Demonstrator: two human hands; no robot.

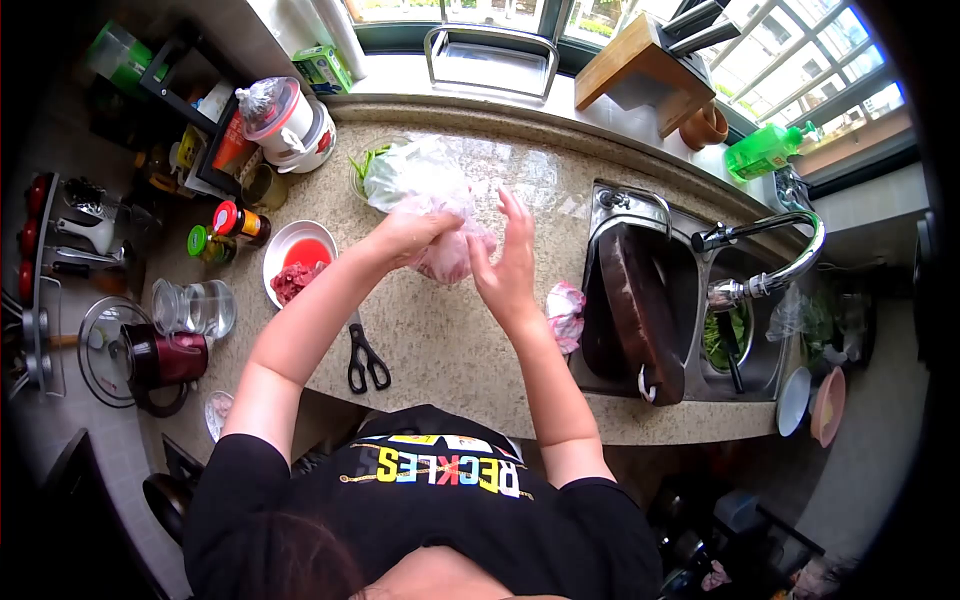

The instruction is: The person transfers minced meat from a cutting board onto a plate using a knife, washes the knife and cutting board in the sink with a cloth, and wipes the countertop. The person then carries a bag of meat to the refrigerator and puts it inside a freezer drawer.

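Note:
My left hand (412,238) is closed on a thin, crumpled plastic bag (448,262) with something pinkish inside. My right hand (508,268) is beside the bag, fingers stretched upward and thumb at the bag's edge. Just beyond them lies a clear plastic bag (412,168) with green vegetable stalks (368,162) poking out at its left. To the left is a white bowl (273,250) holding red liquid and raw meat (295,282). Kitchen scissors (366,362) with black handles lie below the bowl.
A crumpled pink-stained bag (565,316) lies against the double sink (690,395). A long dark board (640,310) leans in the left basin, beside the faucet (765,285). Jars (240,222), a glass pitcher (205,308) and a white appliance (300,140) stand at left.

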